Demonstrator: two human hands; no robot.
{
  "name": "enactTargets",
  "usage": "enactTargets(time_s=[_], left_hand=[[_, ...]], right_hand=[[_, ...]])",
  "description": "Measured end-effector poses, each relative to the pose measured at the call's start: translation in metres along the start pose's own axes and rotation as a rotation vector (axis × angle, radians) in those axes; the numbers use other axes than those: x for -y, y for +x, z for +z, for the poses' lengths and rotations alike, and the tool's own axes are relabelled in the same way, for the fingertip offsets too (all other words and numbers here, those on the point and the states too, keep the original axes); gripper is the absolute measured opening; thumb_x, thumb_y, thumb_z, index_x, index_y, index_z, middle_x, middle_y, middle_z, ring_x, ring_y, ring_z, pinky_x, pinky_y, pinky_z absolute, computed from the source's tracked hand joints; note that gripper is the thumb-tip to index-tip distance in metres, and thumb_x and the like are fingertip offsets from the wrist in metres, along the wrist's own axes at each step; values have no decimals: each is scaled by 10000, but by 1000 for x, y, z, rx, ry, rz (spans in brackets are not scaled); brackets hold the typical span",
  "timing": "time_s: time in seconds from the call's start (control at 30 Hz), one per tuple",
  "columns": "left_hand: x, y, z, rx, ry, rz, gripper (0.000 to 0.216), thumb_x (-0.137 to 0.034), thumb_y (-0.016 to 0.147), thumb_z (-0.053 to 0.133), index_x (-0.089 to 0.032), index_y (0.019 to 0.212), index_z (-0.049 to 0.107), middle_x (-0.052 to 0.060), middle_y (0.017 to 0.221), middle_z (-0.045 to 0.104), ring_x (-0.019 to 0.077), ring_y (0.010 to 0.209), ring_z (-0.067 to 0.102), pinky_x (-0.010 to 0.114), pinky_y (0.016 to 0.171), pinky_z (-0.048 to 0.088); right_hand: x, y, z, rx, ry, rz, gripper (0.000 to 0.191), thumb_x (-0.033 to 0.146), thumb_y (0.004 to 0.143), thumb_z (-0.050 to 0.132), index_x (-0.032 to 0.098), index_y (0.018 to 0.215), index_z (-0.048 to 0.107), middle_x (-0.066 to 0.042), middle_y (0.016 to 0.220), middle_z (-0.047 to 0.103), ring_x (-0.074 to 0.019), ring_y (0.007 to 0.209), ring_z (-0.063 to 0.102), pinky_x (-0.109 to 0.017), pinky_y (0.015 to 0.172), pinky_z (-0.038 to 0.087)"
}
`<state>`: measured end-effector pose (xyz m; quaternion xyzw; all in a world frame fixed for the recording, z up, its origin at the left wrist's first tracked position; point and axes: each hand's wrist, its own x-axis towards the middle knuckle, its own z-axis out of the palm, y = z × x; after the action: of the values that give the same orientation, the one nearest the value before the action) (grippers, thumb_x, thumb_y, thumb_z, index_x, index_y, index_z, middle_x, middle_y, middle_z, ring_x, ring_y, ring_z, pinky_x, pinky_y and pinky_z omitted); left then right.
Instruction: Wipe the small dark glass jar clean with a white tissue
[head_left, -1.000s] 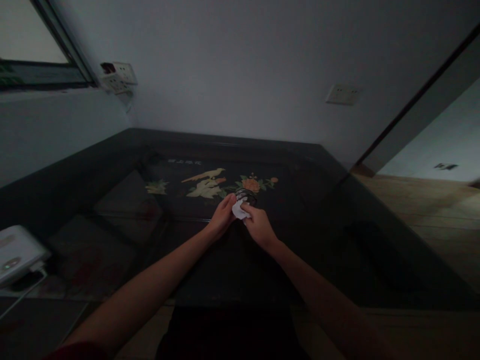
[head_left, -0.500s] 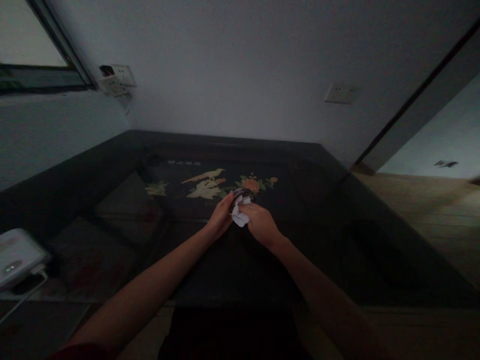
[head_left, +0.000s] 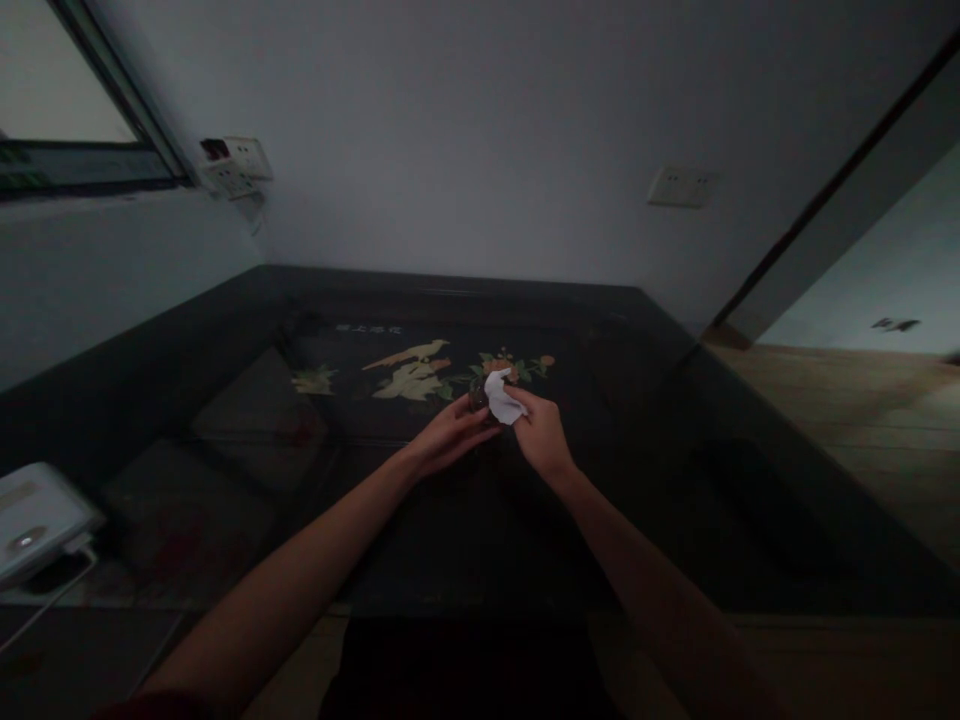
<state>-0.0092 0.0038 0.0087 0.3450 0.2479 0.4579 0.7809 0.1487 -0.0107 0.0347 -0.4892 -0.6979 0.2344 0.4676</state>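
Over the middle of the dark table, my left hand is closed around a small dark, shiny glass cup. Its fingers wrap the near and left sides, and the dim light blurs the cup's outline. My right hand pinches a crumpled white tissue between thumb and fingers. The tissue lies against the cup's right side and hides part of it. Behind the hands, a picture of birds and an orange flower shows on the tabletop.
The glossy dark table reaches back to the wall. A white box-shaped device with a cable stands at the left edge. Sockets are on the wall at left, and another socket at right. Wooden floor lies beyond the right edge.
My right hand and the tissue have shifted slightly up and right, from the cup's opening to its right side. The cup has tilted, and my left hand's fingers now reach under it.
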Motion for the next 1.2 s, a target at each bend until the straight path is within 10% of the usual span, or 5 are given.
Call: enactTargets(time_s=[0.37,0.67,0.93,1.2], left_hand=[[5,3,-4,-37,-67,-1,386,-417,837,653,-159,1124,649,125,1061,696,245,984,675,439,951,504],[0,7,-5,-169,-82,36,379,-461,881,570,-135,1046,672,148,1163,663,246,1004,664,416,913,522],[5,10,-10,-282,-9,81,369,-484,878,563,-157,1011,673,76,912,717,149,728,666,253,667,538],[0,6,0,-258,22,90,396,-490,851,600,-142,1018,685,71,838,718,142,676,639,232,616,492]], right_hand=[[14,1,-4,-180,319,13,212,259,765,521,158,763,707,-4,632,649,-133,589,540,-227,545,433],[10,0,-4,-219,248,-30,245,213,765,524,180,922,708,-60,902,734,-211,870,663,-336,801,520],[9,-12,2,157,-223,-387,443,57,783,461,155,1178,637,-93,1204,683,-204,1141,609,-342,1015,438],[13,-11,7,423,-649,-311,370,49,881,409,115,1158,645,-149,1138,693,-225,1090,617,-354,1017,423]])
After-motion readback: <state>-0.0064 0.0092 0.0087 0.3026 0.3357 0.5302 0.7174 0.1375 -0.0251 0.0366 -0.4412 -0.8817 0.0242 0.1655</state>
